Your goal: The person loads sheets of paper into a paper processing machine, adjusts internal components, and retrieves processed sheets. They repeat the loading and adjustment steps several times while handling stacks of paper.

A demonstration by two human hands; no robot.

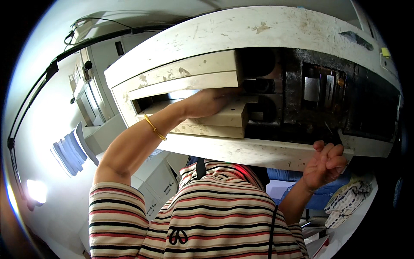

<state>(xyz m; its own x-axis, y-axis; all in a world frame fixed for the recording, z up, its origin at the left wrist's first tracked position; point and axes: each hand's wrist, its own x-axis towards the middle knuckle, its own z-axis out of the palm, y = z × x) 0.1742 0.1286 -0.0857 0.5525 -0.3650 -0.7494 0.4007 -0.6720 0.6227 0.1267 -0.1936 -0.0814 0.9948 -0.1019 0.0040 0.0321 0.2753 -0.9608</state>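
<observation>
A long cream-white machine with chipped, stained paint spans the upper middle. Into the slot between its two stacked cream blocks reaches my left hand, a gold bangle on the wrist. Its fingertips are hidden inside the slot, so their grip does not show. My right hand is at the machine's front edge on the right, fingers curled in and pressed together. What they hold, if anything, is hidden. A thin bright sliver lies just beyond those fingers, beside the dark greasy recess with metal parts.
A black cable arm curves down the left side to a bright lamp. Stacked blue-grey cloths are at left, with white drawers behind me. At lower right are blue fabric and a spotted cloth.
</observation>
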